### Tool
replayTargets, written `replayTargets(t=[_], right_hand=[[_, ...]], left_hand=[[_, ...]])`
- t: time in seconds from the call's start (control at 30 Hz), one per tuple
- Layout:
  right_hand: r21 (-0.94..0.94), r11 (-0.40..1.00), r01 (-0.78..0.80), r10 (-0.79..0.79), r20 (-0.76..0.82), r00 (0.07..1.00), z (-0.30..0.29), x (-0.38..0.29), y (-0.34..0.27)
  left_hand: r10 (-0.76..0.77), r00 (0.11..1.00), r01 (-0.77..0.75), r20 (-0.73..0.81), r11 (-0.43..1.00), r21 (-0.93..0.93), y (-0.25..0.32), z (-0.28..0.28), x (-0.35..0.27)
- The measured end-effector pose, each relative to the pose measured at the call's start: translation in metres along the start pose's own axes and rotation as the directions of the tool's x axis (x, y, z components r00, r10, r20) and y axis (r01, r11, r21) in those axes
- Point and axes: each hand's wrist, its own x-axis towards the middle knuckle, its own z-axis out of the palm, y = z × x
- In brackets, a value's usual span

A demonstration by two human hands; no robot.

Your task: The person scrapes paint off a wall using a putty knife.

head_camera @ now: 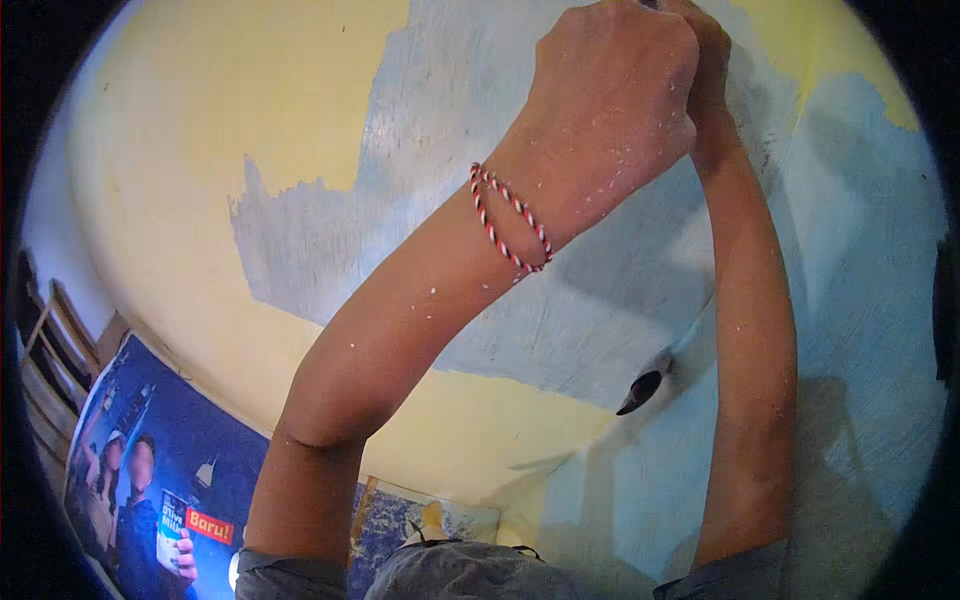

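Both my hands are raised together at the top of the view, against a wall of yellow paint [300, 90] with bare grey-blue patches [480, 82]. My left hand [619, 82] is bent into a fist, back towards me, and pale flecks dot its skin. A red, white and black twisted cord bracelet [495, 225] loops its wrist. Partly behind it, my right hand [709, 67] is curled close alongside. A small dark piece [649, 3] shows between the hands at the picture's edge; I cannot tell what it is. The fingertips are hidden.
A wall corner runs below my hands, with a dark oval opening or object [643, 391] on it. The bluish wall face [855, 300] lies to the right. At lower left are a printed banner [217, 420] with pictured people and writing, and slatted wooden furniture [56, 352].
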Motion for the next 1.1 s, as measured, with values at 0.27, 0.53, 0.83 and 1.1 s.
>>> replayTargets(t=[0.27,0.53,0.83,1.1], right_hand=[[0.084,0.996,-0.002,0.009,-0.078,0.997,0.002,-0.015,-0.012],[0.046,0.997,-0.059,0.059,0.017,0.998,0.010,0.013,0.009],[-0.068,0.990,0.127,-0.132,-0.063,0.989,0.006,0.005,0.012],[0.044,0.994,-0.100,0.099,0.019,0.995,0.009,-0.006,0.000]], left_hand=[[0.064,0.967,-0.058,-0.246,0.998,0.030,0.001,0.018,-0.020],[0.096,0.966,-0.091,-0.242,0.995,0.029,-0.009,0.013,0.007],[0.047,0.960,-0.043,-0.278,0.999,0.019,0.002,0.020,0.000],[0.093,0.967,-0.078,-0.237,0.995,0.069,-0.002,0.014,-0.003]])
